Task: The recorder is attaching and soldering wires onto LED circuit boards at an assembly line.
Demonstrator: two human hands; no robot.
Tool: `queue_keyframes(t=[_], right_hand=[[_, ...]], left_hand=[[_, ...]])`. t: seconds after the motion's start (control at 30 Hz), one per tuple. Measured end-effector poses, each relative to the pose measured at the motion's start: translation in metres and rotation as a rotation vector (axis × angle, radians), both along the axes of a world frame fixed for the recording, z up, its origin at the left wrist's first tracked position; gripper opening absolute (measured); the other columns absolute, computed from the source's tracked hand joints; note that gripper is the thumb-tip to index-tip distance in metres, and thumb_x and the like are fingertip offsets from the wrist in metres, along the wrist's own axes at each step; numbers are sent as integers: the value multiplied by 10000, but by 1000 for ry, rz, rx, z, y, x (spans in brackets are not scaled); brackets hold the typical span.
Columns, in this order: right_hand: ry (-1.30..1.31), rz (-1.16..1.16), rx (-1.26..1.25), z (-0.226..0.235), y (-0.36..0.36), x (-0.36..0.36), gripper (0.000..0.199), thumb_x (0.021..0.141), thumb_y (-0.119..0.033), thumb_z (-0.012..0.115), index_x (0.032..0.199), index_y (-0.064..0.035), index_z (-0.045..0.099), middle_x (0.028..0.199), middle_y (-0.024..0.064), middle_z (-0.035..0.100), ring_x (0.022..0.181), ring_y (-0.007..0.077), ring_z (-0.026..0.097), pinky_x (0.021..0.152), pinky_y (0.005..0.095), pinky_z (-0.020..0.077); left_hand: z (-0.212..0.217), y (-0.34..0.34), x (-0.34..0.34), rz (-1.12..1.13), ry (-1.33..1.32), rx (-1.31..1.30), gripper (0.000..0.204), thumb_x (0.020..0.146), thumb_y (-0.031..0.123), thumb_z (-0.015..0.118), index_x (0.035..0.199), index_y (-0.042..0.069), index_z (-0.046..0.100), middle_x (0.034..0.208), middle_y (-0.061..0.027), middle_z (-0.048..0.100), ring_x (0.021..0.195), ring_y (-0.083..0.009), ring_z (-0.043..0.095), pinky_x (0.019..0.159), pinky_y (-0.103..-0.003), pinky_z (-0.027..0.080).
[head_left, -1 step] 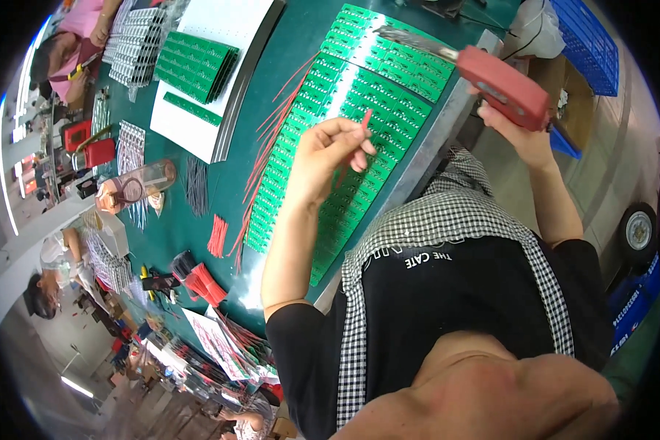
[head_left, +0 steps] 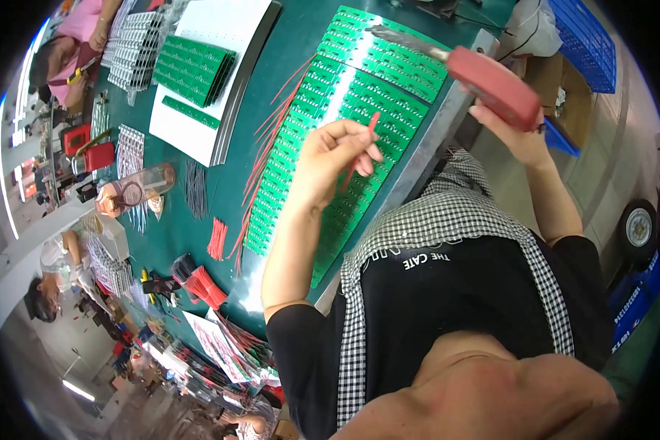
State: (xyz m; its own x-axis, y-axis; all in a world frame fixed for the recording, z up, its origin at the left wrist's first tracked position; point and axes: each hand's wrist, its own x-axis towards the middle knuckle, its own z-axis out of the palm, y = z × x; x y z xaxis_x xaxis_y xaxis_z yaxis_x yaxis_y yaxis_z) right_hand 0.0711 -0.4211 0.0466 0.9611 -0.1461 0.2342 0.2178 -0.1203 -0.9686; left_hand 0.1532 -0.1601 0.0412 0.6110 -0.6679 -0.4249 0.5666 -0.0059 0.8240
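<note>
My left hand [head_left: 341, 158] is raised over the circuit boards, thumb and fingers closed in a pinch on thin red wires [head_left: 374, 122]. Their short ends stick up past the fingertips, and a red length hangs below the palm. My right hand [head_left: 517, 136] is wrapped round a red soldering gun [head_left: 493, 89]; its long grey metal front points left over the far boards, slightly blurred. Under both lie green circuit board panels [head_left: 389, 95], set edge to edge in a long strip. Loose red wires [head_left: 275, 150] run along the strip's left edge.
Stacked green panels [head_left: 194, 66] rest on white sheets [head_left: 172, 132] at the left. Grey wires [head_left: 196, 189], short red wires [head_left: 217, 238] and a bottle [head_left: 136, 187] are nearby. The metal table edge [head_left: 400, 194] runs beside me. Other people sit at the far left.
My left hand has shifted slightly right with the red wires, and more of their hanging length shows. The soldering gun in my right hand has moved slightly left.
</note>
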Motion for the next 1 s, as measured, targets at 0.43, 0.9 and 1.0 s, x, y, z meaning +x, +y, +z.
queue_keyframes(t=[0.43, 0.9, 1.0], right_hand=[[137, 85, -12, 12, 3, 55, 402, 787, -110, 628, 1150, 14, 508, 1011, 70, 611, 780, 124, 574, 682, 254, 457], [508, 57, 158, -2, 0, 90, 258, 796, -197, 644, 983, -29, 585, 790, 16, 611, 560, 36, 479, 488, 185, 380], [590, 58, 53, -2, -5, 89, 230, 785, -205, 661, 934, -43, 595, 645, -11, 561, 495, 23, 446, 434, 177, 340]], left_hand=[[9, 3, 58, 330, -776, 421, 86, 813, 17, 565, 869, -21, 618, 738, -83, 625, 616, -112, 572, 555, -229, 447], [-46, -28, 108, -29, -1663, 843, 226, 690, 25, 588, 909, 68, 621, 745, -47, 534, 668, -208, 545, 578, -323, 460], [-51, -30, 107, -12, -1746, 843, 209, 673, 91, 561, 877, 51, 590, 712, -30, 484, 663, -162, 518, 530, -279, 449]])
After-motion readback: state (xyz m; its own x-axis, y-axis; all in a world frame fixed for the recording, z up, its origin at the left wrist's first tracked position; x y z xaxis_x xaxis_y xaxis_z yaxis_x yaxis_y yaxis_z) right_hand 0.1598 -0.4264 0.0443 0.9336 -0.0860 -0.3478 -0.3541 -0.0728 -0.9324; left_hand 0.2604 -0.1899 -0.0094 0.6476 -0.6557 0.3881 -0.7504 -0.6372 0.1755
